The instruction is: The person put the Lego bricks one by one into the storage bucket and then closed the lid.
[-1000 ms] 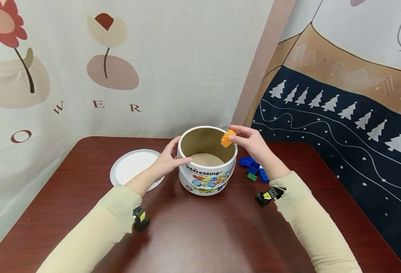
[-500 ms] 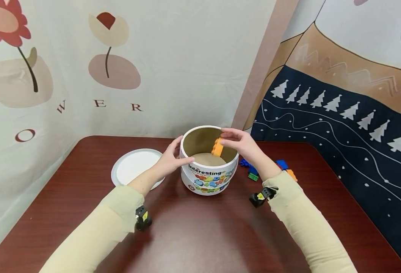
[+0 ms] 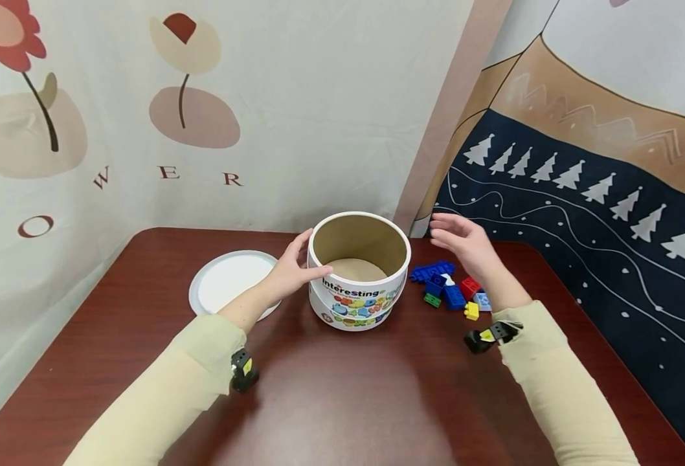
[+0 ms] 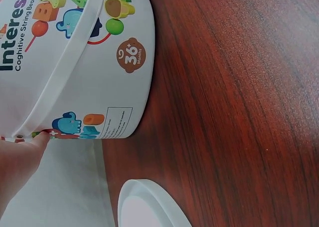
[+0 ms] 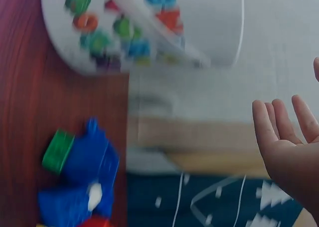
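Play-corner vibes, but home or studio? Can't tell

Definitely indoors, and pretty staged-looking. A dark reddish wood-look table [image 3: 342, 401] with rounded far corners has a pale cloth hanging [image 3: 319, 116] right behind its far edge, printed with flowers [image 3: 193, 55] and letters [image 3: 168, 173], and a navy-and-tan hanging [image 3: 558, 252] with trees [image 3: 568, 176] along the right edge. Toy bricks [image 3: 453, 296] sit toward the far right corner, and there are two wrist cameras [image 3: 245, 371], so it reads like a recording spot
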`<state>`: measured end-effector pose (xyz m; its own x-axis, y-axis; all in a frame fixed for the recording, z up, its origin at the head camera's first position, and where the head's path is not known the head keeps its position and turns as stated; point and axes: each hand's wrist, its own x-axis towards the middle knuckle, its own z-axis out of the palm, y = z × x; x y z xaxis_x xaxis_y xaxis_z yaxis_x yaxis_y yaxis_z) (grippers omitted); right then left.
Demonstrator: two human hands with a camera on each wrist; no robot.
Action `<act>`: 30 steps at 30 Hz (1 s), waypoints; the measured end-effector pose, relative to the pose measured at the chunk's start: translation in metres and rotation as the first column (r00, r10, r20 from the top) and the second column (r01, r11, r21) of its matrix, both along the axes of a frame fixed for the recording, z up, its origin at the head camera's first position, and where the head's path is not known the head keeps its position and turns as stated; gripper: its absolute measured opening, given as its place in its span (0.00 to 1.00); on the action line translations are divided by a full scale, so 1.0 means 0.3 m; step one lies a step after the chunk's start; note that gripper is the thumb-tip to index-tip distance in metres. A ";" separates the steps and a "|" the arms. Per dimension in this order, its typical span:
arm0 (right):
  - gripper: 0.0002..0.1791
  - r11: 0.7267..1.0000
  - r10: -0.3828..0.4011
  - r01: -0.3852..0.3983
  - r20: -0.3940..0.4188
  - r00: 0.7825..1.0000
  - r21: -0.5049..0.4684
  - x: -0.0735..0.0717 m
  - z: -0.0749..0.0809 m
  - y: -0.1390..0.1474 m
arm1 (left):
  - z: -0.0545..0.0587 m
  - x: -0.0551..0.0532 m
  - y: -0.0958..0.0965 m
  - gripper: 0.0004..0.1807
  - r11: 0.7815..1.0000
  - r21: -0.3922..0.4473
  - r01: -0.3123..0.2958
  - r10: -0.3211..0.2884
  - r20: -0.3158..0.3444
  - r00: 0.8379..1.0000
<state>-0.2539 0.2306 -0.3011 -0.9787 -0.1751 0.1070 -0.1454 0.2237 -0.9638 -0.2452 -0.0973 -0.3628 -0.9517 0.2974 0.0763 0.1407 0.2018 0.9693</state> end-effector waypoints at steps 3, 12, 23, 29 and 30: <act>0.19 0.998 -0.036 0.036 0.007 0.999 -0.056 0.014 -0.016 0.082 | 0.005 0.001 0.002 0.49 1.000 -0.001 0.000 0.000 0.002 1.000; 0.25 0.977 -0.214 0.215 0.097 0.972 -0.001 0.045 -0.140 0.318 | 0.008 0.002 0.000 0.49 1.000 -0.004 -0.005 0.005 0.009 1.000; 0.44 0.918 -0.348 0.263 0.286 0.893 0.297 0.089 -0.303 0.479 | 0.005 0.004 0.002 0.49 1.000 -0.003 -0.002 0.003 0.010 1.000; 0.42 0.934 -0.280 0.160 0.375 0.884 0.321 0.095 -0.337 0.496 | 0.012 0.009 0.002 0.49 1.000 0.000 -0.007 0.007 0.011 1.000; 0.41 0.934 -0.279 0.157 0.383 0.880 0.320 0.095 -0.339 0.494 | 0.014 0.010 0.002 0.49 1.000 0.000 -0.008 0.008 0.011 1.000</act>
